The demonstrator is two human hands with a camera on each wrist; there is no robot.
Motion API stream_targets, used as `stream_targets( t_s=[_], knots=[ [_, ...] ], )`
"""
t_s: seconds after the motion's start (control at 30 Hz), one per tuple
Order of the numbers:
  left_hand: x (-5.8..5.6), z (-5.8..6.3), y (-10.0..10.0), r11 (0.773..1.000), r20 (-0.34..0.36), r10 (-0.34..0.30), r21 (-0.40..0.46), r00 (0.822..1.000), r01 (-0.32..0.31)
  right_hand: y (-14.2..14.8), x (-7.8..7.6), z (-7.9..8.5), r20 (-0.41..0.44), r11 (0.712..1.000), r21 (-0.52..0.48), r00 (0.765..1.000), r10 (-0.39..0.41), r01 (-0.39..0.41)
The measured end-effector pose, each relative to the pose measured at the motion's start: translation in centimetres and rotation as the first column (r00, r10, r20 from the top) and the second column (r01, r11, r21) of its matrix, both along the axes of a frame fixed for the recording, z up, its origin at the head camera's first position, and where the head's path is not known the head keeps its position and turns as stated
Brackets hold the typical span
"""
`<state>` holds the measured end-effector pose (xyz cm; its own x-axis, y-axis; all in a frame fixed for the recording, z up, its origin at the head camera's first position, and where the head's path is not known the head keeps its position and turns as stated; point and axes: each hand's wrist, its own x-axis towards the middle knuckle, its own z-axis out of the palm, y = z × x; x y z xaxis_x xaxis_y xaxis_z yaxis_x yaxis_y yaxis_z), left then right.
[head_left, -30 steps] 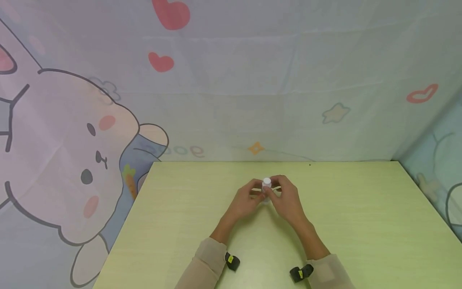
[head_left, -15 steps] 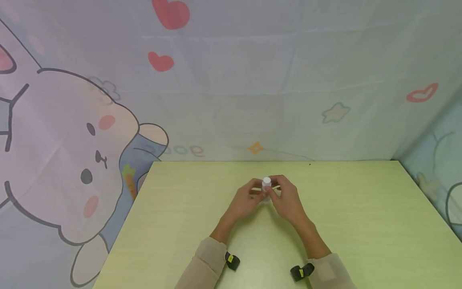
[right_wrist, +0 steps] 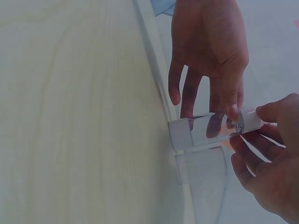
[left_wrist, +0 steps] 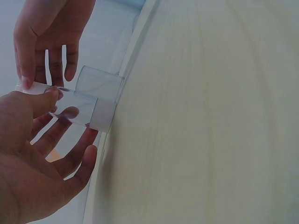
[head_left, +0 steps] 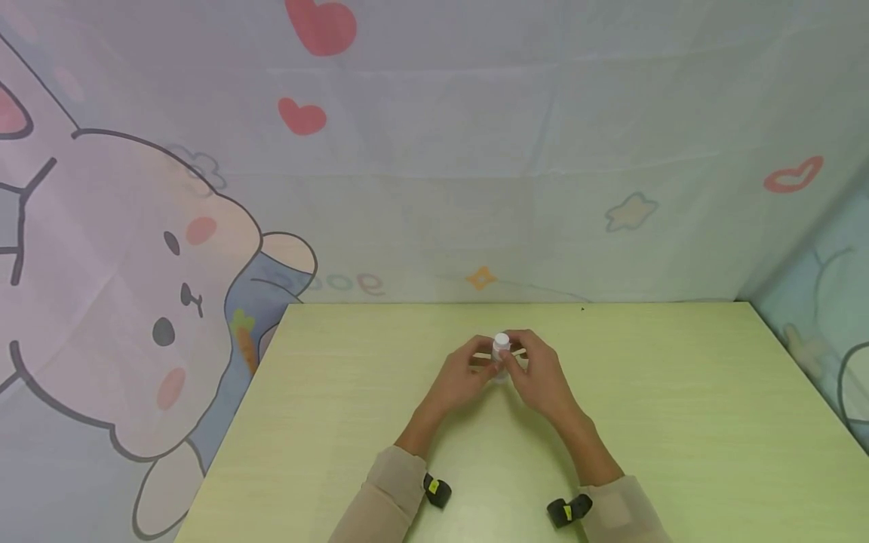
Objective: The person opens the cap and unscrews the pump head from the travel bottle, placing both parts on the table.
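A small clear bottle (head_left: 501,354) with a white cap (head_left: 502,339) stands upright on the table between both hands. Its lowest part (left_wrist: 102,115) looks white; whether that is contents or a base I cannot tell. My left hand (head_left: 462,378) grips the clear body (right_wrist: 203,129) between thumb and fingers, from the left. From the other side my right hand (head_left: 543,377) pinches the bottle at its cap end, thumb on the white cap in the right wrist view. Close beside the bottle is a clear, cup-like vessel (left_wrist: 99,85), also visible in the right wrist view.
The pale wooden table (head_left: 366,407) spreads to both sides of the arms. Its far edge meets a hanging cloth (head_left: 434,188) printed with hearts and a rabbit. Black wrist cameras (head_left: 437,492) sit at the sleeve cuffs. A dark cable (head_left: 843,385) hangs at the right.
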<state>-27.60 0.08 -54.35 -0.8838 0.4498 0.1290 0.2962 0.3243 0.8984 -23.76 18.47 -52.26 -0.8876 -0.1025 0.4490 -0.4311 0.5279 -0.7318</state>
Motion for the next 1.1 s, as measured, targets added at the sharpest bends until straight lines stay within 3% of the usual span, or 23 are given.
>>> stream_targets(
  t_s=[0.53,1.1],
  knots=[
    [0.18,0.18,-0.02,1.000,-0.007,-0.013,0.006,1.000,0.013,-0.20,0.14,0.19,0.078,0.994,-0.085,0.995,-0.069,0.076],
    [0.07,0.08,-0.12,1.000,-0.005,-0.007,0.012,1.000,0.007,0.03,0.01,0.12,0.046,0.999,-0.041,0.999,-0.010,0.012]
  ],
)
